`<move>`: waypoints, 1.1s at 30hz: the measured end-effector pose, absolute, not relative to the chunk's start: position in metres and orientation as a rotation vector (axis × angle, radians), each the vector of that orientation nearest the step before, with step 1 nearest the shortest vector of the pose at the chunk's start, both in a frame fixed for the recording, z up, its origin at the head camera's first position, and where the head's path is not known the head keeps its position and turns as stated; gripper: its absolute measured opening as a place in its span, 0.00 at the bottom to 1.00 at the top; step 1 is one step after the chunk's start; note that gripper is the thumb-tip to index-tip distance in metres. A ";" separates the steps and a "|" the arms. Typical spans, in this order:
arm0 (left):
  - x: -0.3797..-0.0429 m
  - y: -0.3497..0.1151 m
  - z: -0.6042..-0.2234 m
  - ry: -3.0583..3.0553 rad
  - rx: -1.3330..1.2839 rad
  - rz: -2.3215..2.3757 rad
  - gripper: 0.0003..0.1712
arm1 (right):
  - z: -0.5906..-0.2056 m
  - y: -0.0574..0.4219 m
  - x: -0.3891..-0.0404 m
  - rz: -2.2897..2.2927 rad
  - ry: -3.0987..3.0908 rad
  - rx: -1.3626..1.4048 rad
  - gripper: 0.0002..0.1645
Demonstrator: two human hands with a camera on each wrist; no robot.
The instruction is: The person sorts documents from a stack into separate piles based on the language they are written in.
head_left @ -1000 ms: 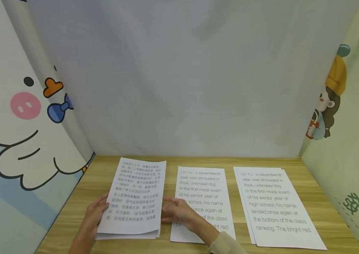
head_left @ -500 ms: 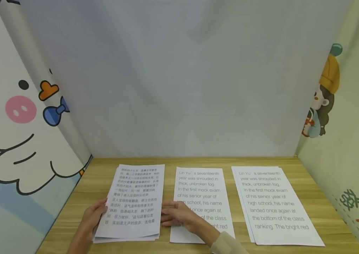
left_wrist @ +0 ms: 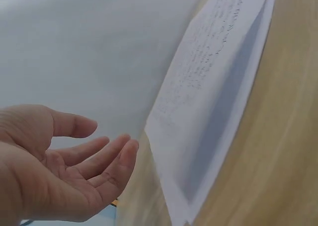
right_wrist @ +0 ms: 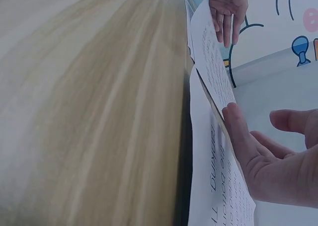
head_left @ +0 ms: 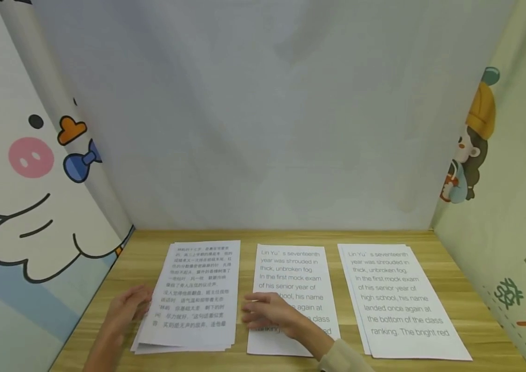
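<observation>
At the left of the table, sheets of paper with printed Chinese text [head_left: 195, 289] lie stacked, their edges slightly uneven; the top sheet's near part lifts a little in the left wrist view. My left hand [head_left: 125, 310] is just off the stack's left edge, its fingers loosely bent around nothing, as the left wrist view also shows of this hand [left_wrist: 74, 171]. Over the left side of the middle sheet with English text [head_left: 293, 263] hovers my right hand [head_left: 267, 311], fingers pointing at the Chinese stack, with nothing gripped. It hides part of the print.
To the right, overlapping sheets with the same English text [head_left: 402, 299] lie on the wooden table [head_left: 349, 343]. A plain pale curtain [head_left: 263, 129] closes off the back. Printed cartoon cloth hangs on both sides.
The top Chinese sheet has come down onto the stack. Both hands have drawn away from its sides, the left leftward and the right slightly rightward.
</observation>
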State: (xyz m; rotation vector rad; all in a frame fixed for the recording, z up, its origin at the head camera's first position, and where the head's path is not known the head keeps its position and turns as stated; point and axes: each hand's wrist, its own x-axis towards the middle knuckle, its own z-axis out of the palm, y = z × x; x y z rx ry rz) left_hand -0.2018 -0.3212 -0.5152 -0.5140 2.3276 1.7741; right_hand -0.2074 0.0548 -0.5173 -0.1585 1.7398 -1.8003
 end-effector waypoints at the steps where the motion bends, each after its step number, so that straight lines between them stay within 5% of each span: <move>1: -0.202 -0.320 -0.513 2.342 -0.501 1.769 0.35 | -0.517 0.057 -0.207 -1.801 1.742 -0.157 0.32; 12: -0.206 -0.279 -0.497 2.350 -0.329 1.750 0.33 | -0.512 0.084 -0.210 -1.800 1.806 -0.122 0.31; 25: -0.219 -0.210 -0.485 2.260 0.165 1.697 0.30 | -0.510 0.129 -0.210 -1.822 1.873 -0.062 0.35; 33: -0.224 -0.174 -0.508 2.061 0.119 1.740 0.28 | -0.512 0.151 -0.204 -1.844 1.852 -0.013 0.38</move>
